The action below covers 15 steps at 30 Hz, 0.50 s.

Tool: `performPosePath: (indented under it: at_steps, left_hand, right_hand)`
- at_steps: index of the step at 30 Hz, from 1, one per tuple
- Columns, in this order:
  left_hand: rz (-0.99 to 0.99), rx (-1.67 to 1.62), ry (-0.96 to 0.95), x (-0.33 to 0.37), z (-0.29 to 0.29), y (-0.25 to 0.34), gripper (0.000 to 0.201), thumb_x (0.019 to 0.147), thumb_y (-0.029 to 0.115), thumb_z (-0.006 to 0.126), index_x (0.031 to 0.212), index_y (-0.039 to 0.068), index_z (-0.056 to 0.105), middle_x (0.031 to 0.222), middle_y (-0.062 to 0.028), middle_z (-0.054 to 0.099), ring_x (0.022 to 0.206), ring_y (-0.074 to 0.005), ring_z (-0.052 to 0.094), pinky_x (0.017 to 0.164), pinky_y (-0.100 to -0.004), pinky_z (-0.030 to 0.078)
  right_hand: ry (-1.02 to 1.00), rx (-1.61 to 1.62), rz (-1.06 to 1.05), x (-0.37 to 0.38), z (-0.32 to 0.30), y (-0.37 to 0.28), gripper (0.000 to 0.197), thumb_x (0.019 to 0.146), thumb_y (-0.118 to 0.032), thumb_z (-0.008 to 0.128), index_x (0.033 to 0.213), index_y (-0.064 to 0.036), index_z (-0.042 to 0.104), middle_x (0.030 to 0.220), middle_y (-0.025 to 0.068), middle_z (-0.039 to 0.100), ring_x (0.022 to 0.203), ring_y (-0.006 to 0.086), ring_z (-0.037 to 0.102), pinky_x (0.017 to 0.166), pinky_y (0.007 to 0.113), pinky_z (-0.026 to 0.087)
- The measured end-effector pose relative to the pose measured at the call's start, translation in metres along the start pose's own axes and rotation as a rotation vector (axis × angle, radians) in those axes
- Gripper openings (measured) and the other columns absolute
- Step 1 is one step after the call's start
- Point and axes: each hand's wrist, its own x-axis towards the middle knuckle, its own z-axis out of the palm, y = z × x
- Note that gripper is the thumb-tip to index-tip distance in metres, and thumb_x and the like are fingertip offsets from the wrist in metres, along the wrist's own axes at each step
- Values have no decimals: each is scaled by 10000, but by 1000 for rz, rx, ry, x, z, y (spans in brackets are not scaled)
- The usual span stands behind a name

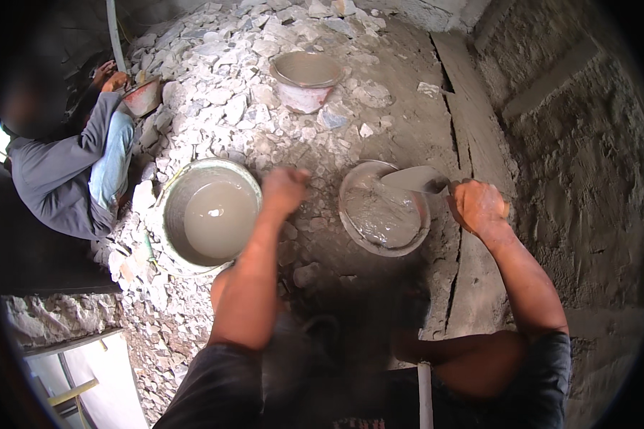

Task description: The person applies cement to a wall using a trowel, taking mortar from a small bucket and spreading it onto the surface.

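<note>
My right hand (477,207) is wrapped round the handle of a trowel (413,179). The trowel's grey-coated blade reaches over the far right part of a round bucket (420,239) and touches the wet grey mortar (386,218) inside. The handle's orange end sticks out past my fist. My left hand (285,191), slightly blurred, hovers with curled fingers between this bucket and a larger one; nothing shows in it. That larger bucket (166,247), to the left, holds thin grey liquid (218,218) and has a mortar-smeared rim.
Broken stones (229,79) cover the ground ahead and left. Farther off stands another mortar-filled bucket (304,99). At the far left a person (68,168) crouches, hands at a small reddish bucket (143,100). A rough mortared wall (579,157) rises at right, beside a cracked ledge (479,129).
</note>
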Motion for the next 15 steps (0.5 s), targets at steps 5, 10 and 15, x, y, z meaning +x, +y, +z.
performPosePath:
  at_steps: [5, 10, 15]
  left_hand:
    - [-330, -172, 257, 45, -92, -116, 311, 1008, 255, 638, 926, -43, 674, 729, -113, 663, 617, -190, 642, 562, -388, 540]
    - [-614, -171, 108, 35, -109, -211, 295, 1028, 283, 598, 903, 16, 618, 751, -63, 598, 608, -178, 603, 502, -335, 535]
    - [-659, -1001, -354, 32, -119, -140, 208, 1050, 130, 514, 949, 10, 650, 774, -94, 631, 689, -191, 671, 516, -323, 580]
  right_hand:
    - [112, 423, -90, 16, 82, 51, 280, 936, -283, 704, 914, -4, 723, 853, 193, 744, 717, 318, 747, 676, 444, 601]
    - [-528, 1490, 333, 18, 81, 0, 272, 969, -304, 717, 868, -84, 593, 676, 23, 580, 492, 133, 525, 431, 315, 441]
    - [-616, 1717, 267, 26, 88, -20, 254, 956, -278, 726, 858, -95, 578, 705, 35, 591, 543, 148, 552, 477, 301, 453]
